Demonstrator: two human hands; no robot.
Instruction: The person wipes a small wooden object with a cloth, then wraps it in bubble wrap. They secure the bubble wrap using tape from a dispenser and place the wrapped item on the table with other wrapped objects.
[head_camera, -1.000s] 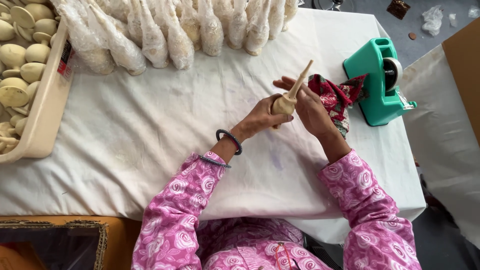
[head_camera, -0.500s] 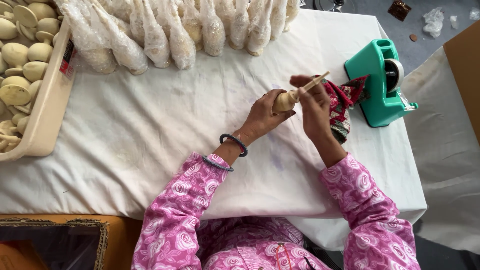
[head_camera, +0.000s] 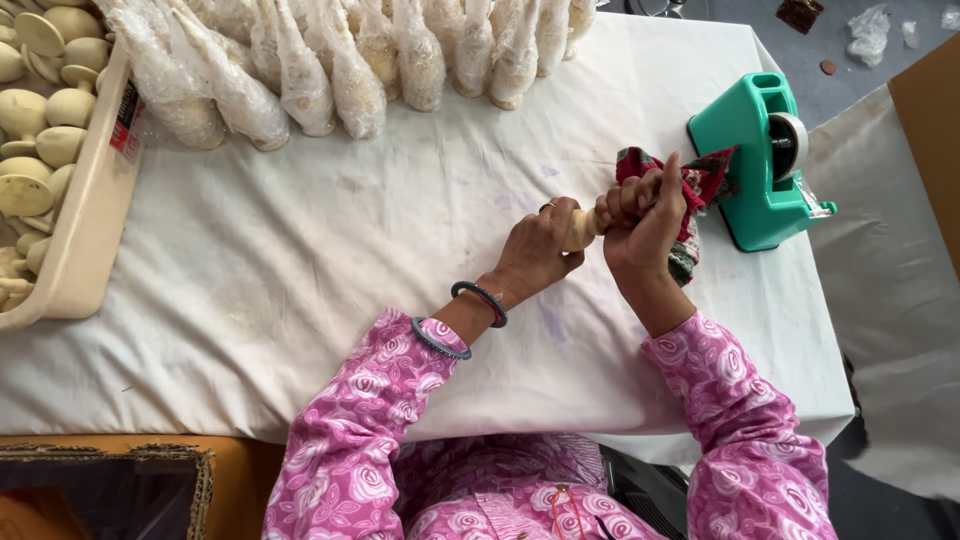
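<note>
A: White-clothed table (head_camera: 300, 260), tan tray (head_camera: 85, 250) far left, wrapped bundles (head_camera: 330, 70) along far edge.
B: Green tape dispenser (head_camera: 760, 165) right, within reach.
A: Hands?
B: Left hand (head_camera: 535, 250) and right hand (head_camera: 640, 220) both clenched round pale wooden piece (head_camera: 580, 230), mid-table, steadying it.

Garment: pink long sleeves (head_camera: 350, 440), rose print. Left wrist: 2 dark bangles (head_camera: 480, 300). Left fingers: 1 ring (head_camera: 546, 207).

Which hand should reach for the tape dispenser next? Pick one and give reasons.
Right. The right hand is nearer the dispenser, at the cloth beside it. The left hand grips the wooden piece, farther away.
</note>
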